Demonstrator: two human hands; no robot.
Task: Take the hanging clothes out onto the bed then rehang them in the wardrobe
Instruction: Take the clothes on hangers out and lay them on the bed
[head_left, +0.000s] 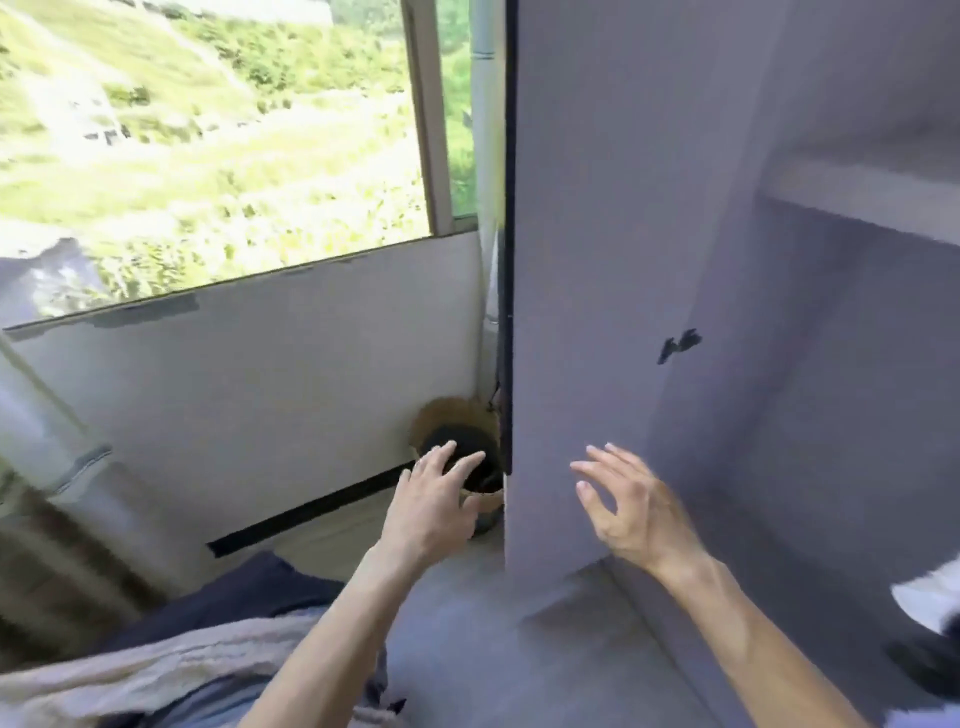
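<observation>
Right now both hands are empty. The left hand (434, 499) reaches forward with its fingers straight and spread, in front of a wicker basket (453, 413) that stands on the floor in the corner just beside the wardrobe (597, 260). It seems to hang in the air rather than touch anything. The right hand (631, 506) is also spread and relaxed, raised before the wardrobe's grey side panel and gripping nothing.

The clothes lie in a heap at the lower left, near the left forearm: 1 navy garment (244, 587) and 1 beige knitted piece (171, 660) beside it, with some pale blue cloth underneath. They probably rest on the bed, though the surface under them is hidden, and no hangers show in the heap.

Inside the wardrobe only a shelf (857, 202) is in view — no rail and no hanging garment. With clothes already out and both hands free, this looks like the gap between the 2 halves of the task: either a reach back for more, or the start of rehanging. I cannot tell which.

If rehanging comes next, it calls for turning to the heap and lifting 1 piece at the shoulders or by its hanger. The other hand would stay free to guide the hook — and the rail must first be brought into sight.
</observation>
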